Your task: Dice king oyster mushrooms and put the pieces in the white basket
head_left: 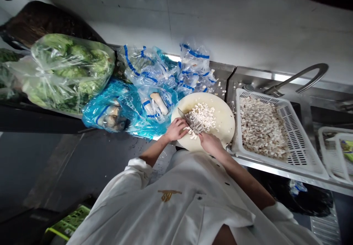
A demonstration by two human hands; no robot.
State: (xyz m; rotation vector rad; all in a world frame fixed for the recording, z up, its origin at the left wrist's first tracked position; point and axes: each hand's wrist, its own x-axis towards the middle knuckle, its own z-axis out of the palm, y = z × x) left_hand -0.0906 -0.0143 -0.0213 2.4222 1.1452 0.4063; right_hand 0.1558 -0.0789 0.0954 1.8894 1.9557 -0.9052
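My right hand (211, 144) is closed round the handle of a kitchen knife (189, 122), whose broad blade points up and to the left over a round cutting board (224, 121). On the board's left side, my left hand (177, 129) has its fingers curled against white mushroom pieces (192, 131) beside the blade; its fingertips are close to the steel. Past the knife lies a heap of diced mushroom (204, 116). To the left of the board, whole king oyster mushrooms (159, 103) rest in an open clear bag with blue stripes.
A white perforated basket (299, 142) of chopped mushroom stands at the right by a faucet (300, 79). Crumpled plastic bags (193, 66) lie behind the board. Farther left are a blue bag (106, 109) and a large bag of lettuce (71, 72). A green crate (67, 223) sits below.
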